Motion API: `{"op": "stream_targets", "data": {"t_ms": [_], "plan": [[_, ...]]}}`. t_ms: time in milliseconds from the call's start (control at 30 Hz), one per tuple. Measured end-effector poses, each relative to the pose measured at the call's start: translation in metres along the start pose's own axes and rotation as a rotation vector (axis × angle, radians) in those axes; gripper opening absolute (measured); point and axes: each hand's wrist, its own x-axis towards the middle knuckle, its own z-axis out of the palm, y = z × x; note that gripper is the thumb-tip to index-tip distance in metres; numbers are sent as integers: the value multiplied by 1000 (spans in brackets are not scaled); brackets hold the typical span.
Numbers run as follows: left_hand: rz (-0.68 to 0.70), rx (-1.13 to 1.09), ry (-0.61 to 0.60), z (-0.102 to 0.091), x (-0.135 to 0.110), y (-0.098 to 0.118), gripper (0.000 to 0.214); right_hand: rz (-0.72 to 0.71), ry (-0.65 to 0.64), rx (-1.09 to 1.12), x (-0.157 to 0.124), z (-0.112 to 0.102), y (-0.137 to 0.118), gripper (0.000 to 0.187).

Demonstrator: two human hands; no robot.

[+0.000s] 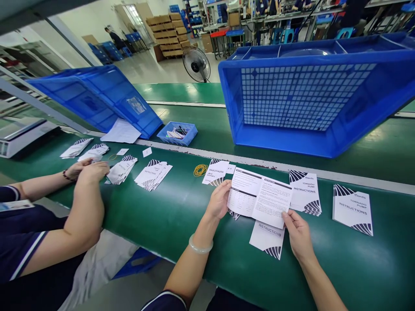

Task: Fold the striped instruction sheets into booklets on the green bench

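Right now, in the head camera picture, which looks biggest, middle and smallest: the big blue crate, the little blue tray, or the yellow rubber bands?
1. Big blue crate, by far.
2. Little blue tray. It sits farther back, so it may look smaller than it is.
3. Yellow rubber bands.

Green bench [181, 216] carries instruction booklets [352, 210], yellow rubber bands [200, 169], a small blue tray [177, 133] and blue crates [311, 95].

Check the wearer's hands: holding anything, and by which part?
Yes: an unfolded instruction sheet. Left hand grips its left edge; right hand pinches its bottom right corner.
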Motion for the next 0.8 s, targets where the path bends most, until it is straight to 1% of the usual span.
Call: {"op": "stream_targets", "data": {"t_ms": [133, 367, 567, 800], "plan": [[-4, -16, -12, 0, -1, 1, 8, 13, 0, 15, 0, 1, -2, 29], [-20, -29, -38, 2, -2, 4, 9, 87, 19, 133, -1, 2, -5, 28], [-37, -42, -59, 1, -2, 4, 8, 78, -10, 126, -1, 1, -2, 21], [-66, -39, -74, 1, -3, 5, 10, 79, -13, 134, -1, 0, 0, 20]]}}
